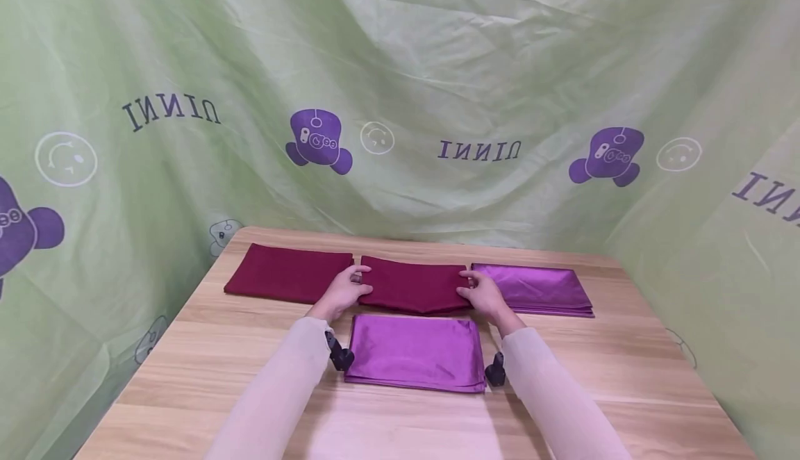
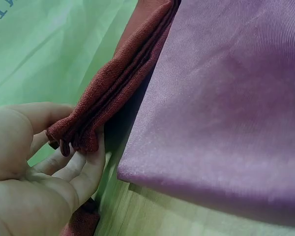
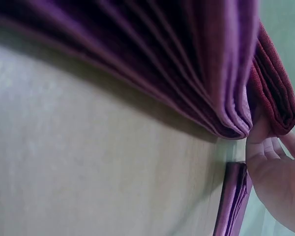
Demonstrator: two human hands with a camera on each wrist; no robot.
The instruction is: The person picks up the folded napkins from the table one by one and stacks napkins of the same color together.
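A folded dark red cloth spans the gap between both hands at the back middle of the table. My left hand pinches its left end, and the stacked folds show between thumb and fingers in the left wrist view. At the opposite end, my right hand grips the layered edge, thumb on one side and fingers on the other. Just in front lies a folded shiny purple cloth, below and between the wrists, touched by neither hand.
A second dark red folded cloth lies left of the held one. Another purple folded cloth lies to its right, close to my right hand. All are on a wooden table, with a green patterned curtain behind and at both sides.
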